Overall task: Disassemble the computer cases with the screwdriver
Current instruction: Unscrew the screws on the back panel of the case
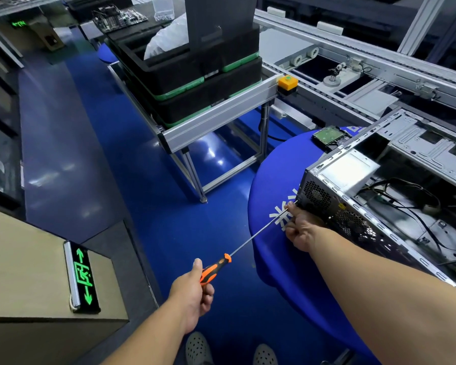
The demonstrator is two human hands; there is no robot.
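The open case [379, 206] lies on the blue counter [274, 259] at 3 o'clock. The left hand [195, 291] — at 6 o'clock — grips the screwdriver [213, 270] by its orange handle. The right hand [298, 230] pinches the shaft near the tip, at the case's rear corner. A hard drive [329, 137] lies on the counter just behind the case.

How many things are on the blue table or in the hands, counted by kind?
Computer case: 1
Hard drive: 1
Screwdriver, held by left hand and guided by right hand: 1
Total on blue table or in hands: 3
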